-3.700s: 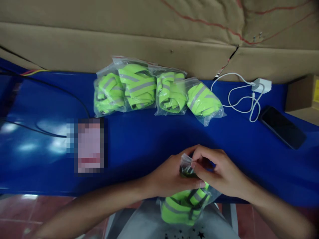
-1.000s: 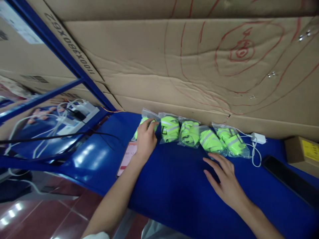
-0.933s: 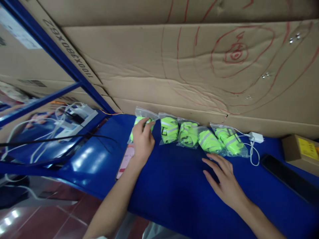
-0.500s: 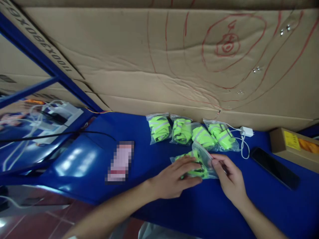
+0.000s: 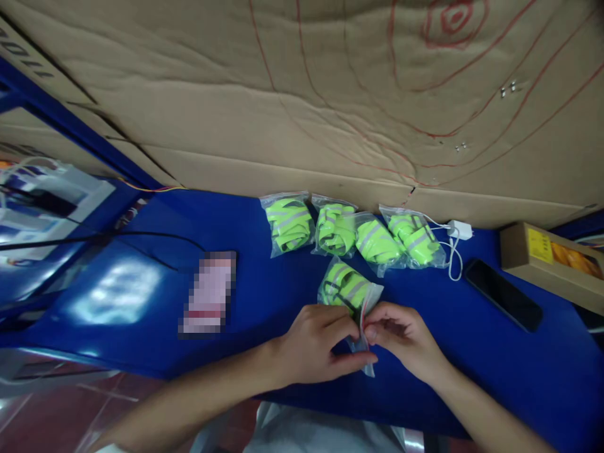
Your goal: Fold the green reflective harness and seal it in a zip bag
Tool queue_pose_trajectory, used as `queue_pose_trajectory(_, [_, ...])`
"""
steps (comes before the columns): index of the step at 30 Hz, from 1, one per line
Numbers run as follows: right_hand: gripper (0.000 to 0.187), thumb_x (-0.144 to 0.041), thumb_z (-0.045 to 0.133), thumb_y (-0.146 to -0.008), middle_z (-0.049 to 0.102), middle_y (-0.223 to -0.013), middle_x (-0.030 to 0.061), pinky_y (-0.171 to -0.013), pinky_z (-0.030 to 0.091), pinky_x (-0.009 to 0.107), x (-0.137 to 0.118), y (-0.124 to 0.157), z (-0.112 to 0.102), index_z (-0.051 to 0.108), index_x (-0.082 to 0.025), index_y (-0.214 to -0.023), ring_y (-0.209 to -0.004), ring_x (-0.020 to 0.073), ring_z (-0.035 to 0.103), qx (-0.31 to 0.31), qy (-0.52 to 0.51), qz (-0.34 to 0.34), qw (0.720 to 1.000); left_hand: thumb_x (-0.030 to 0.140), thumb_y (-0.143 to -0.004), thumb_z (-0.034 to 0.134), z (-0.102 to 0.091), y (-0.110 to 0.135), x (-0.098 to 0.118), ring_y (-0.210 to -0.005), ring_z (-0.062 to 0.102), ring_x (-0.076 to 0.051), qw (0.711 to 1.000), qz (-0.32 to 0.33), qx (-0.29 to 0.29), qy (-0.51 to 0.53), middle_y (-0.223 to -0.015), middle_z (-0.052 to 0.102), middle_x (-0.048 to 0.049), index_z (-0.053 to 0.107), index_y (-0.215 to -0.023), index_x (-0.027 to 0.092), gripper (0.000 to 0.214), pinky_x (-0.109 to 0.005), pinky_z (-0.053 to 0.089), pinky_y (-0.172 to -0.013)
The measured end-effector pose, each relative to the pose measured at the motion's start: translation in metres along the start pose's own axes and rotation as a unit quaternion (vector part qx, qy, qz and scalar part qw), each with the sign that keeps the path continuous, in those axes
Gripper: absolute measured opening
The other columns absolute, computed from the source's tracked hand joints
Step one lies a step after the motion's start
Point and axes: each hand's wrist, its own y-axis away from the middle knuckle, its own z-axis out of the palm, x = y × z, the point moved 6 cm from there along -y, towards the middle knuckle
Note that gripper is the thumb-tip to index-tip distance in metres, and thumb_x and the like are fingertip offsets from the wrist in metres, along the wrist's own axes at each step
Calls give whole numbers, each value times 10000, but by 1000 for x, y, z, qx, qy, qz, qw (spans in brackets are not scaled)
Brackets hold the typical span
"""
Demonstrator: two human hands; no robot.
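Note:
A clear zip bag (image 5: 348,289) with a folded neon-green reflective strap inside lies on the blue table (image 5: 264,296) in front of me. My left hand (image 5: 314,343) pinches the bag's near, open end from the left. My right hand (image 5: 401,336) pinches the same end from the right, fingers curled on the plastic. Behind it, several filled bags of green straps (image 5: 352,229) stand in a row against the cardboard wall (image 5: 302,113).
A phone with a pixelated screen (image 5: 208,292) lies to the left. A white charger with cable (image 5: 457,242), a dark phone (image 5: 503,294) and a cardboard box (image 5: 550,264) sit at the right. Black cables (image 5: 117,238) run across the table's left part.
My left hand took the leftmost bag from the row and drew it toward me. Both hands have since closed on its near end. The view tilted downward.

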Motion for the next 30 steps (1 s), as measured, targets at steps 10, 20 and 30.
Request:
queue_pose_trajectory(10, [48,-220,631,-994,710,-842,-17,-721,533,214,-22,9,6,654,-237,-955,-757,120,682,9,208,-130,969,405,-919,722,2,-1,-4,-637,589,-127,984,-121,-63,114,-761,657,-19,659,-893,164,250,-243,438,-597])
queue_pose_trajectory(20, [184,-157,603,-926,532,-671,-40,-574,419,252,-33,17,-3,511,-233,-786,-585,119,512,147,351,-229,896,384,-974,649,0,-1,-25,-687,511,-127,878,-278,-32,389,-713,573,1,619,-752,177,305,-266,398,-668])
queue_pose_trajectory(30, [397,-535,491,-1047,714,-996,77,-616,562,285,17,-8,-30,679,-209,-1171,-755,170,653,141,107,11,984,289,-801,694,-33,-9,-47,-639,490,-131,664,-312,165,659,-647,463,9,502,-688,181,248,-273,442,-655])
